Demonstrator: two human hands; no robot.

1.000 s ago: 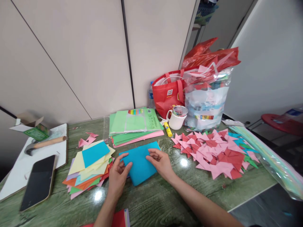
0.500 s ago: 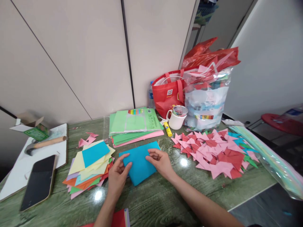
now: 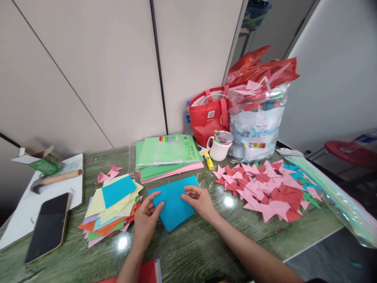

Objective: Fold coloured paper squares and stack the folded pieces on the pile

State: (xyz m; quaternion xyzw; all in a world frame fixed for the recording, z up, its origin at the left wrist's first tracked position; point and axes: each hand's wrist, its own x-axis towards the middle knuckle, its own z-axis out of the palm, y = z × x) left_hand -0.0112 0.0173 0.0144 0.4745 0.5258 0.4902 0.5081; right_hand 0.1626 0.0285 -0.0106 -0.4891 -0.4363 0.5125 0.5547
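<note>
A folded blue sheet of paper (image 3: 173, 198) lies flat on the green wood-grain table (image 3: 191, 247). My left hand (image 3: 145, 220) rests at its left edge, fingertips pressing on the paper. My right hand (image 3: 198, 200) lies on its right part, fingers curled down onto the sheet. Both hands press the paper against the table.
Left of the hands is a loose stack of coloured squares (image 3: 112, 208). Behind lies a pack of green and pink sheets (image 3: 167, 155). A heap of folded pink and red pieces (image 3: 265, 188) fills the right. A phone (image 3: 48, 226), hammer (image 3: 55, 179), mug (image 3: 219, 147), glue stick (image 3: 209, 160) and bags (image 3: 253, 114) stand around.
Hardly anything has moved; my hands stay on the blue paper, the right one shifted very slightly.
</note>
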